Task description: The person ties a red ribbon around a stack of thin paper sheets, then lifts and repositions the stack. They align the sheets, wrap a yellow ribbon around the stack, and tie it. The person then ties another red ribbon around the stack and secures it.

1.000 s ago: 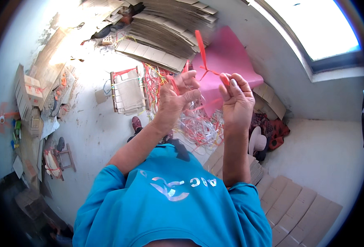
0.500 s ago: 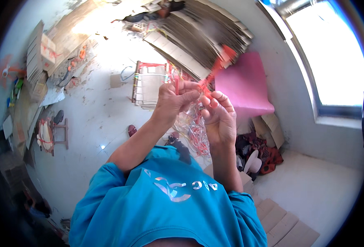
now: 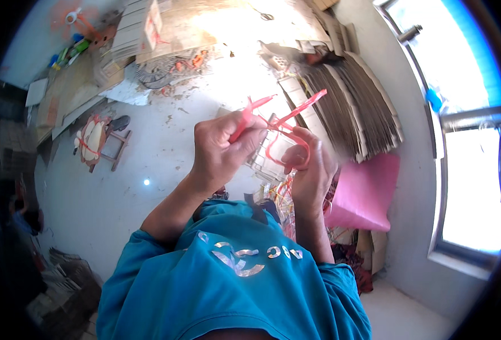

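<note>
My left hand point(image 3: 223, 148) is closed around one end of a red plastic strap point(image 3: 278, 127), held up in front of my chest. My right hand point(image 3: 312, 169) grips the same strap a little lower, where it bends into a loop over my fingers. Two loose ends of the strap stick out up and to the right. Below my hands a heap of thin red and yellow strips point(image 3: 284, 201) lies on the floor, partly hidden by my arms. My blue shirt point(image 3: 233, 283) fills the lower part of the view.
A long fanned stack of flat cardboard sheets point(image 3: 355, 105) lies ahead on the right, with a pink sheet point(image 3: 369, 190) beside it. A wire basket point(image 3: 264, 161) sits behind my hands. A small wooden stool point(image 3: 100, 141) stands left. Cardboard piles point(image 3: 137, 28) line the far wall; a window point(image 3: 465, 187) is at right.
My view has swung left, so the cardboard stack and pink sheet slid right. Both hands came closer together and the strap now curls into a loop over my right fingers.
</note>
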The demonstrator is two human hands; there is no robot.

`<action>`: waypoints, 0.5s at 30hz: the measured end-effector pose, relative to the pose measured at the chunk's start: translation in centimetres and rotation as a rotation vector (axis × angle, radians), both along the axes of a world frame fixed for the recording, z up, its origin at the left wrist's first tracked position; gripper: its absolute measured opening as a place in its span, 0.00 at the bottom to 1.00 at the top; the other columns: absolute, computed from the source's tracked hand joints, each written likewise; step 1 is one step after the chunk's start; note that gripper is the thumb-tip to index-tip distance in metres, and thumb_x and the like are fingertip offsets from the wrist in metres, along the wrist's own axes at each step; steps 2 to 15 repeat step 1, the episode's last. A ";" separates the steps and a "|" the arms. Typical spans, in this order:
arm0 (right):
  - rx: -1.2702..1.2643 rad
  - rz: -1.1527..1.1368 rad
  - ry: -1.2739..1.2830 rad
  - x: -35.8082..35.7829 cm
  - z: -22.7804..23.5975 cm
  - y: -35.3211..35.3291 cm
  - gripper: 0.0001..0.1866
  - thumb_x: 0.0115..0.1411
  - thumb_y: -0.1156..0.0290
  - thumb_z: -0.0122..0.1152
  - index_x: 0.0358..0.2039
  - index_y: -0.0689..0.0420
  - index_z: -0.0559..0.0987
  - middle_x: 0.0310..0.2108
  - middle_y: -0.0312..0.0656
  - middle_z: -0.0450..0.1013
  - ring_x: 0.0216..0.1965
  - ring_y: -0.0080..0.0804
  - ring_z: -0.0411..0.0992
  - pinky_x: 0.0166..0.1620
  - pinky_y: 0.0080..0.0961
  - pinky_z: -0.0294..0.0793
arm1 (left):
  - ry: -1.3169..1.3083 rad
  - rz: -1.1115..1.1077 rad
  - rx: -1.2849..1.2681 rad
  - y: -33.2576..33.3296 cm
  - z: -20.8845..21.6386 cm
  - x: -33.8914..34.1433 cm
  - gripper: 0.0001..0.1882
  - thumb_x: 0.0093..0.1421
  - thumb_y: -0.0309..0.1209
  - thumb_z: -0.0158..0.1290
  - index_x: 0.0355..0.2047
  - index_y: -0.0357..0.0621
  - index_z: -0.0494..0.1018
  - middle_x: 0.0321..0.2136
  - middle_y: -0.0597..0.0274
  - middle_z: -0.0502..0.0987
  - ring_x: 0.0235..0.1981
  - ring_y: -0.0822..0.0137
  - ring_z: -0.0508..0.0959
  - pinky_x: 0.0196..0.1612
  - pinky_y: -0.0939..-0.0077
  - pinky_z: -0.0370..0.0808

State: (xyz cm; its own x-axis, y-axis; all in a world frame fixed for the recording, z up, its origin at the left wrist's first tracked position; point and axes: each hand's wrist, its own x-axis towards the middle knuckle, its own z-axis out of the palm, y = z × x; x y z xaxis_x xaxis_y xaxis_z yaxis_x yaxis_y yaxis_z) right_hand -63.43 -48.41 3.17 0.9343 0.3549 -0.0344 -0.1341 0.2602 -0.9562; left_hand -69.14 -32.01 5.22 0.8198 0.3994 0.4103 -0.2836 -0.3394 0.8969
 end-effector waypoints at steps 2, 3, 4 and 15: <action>0.098 0.149 0.128 0.5 0.5 0.9 0.18 0.64 0.63 0.50 0.46 0.62 0.76 0.30 0.42 0.75 0.33 0.27 0.70 0.37 0.19 0.71 | -0.038 0.037 0.094 1.4 0.1 -0.4 0.04 0.55 0.26 0.58 0.31 0.41 0.78 0.22 0.62 0.78 0.22 0.75 0.73 0.27 0.84 0.70; 0.098 0.149 0.128 0.5 0.5 0.9 0.18 0.64 0.63 0.50 0.46 0.62 0.76 0.30 0.42 0.75 0.33 0.27 0.70 0.37 0.19 0.71 | -0.038 0.037 0.094 1.4 0.1 -0.4 0.04 0.55 0.26 0.58 0.31 0.41 0.78 0.22 0.62 0.78 0.22 0.75 0.73 0.27 0.84 0.70; 0.098 0.149 0.128 0.5 0.5 0.9 0.18 0.64 0.63 0.50 0.46 0.62 0.76 0.30 0.42 0.75 0.33 0.27 0.70 0.37 0.19 0.71 | -0.038 0.037 0.094 1.4 0.1 -0.4 0.04 0.55 0.26 0.58 0.31 0.41 0.78 0.22 0.62 0.78 0.22 0.75 0.73 0.27 0.84 0.70; 0.098 0.149 0.128 0.5 0.5 0.9 0.18 0.64 0.63 0.50 0.46 0.62 0.76 0.30 0.42 0.75 0.33 0.27 0.70 0.37 0.19 0.71 | -0.038 0.037 0.094 1.4 0.1 -0.4 0.04 0.55 0.26 0.58 0.31 0.41 0.78 0.22 0.62 0.78 0.22 0.75 0.73 0.27 0.84 0.70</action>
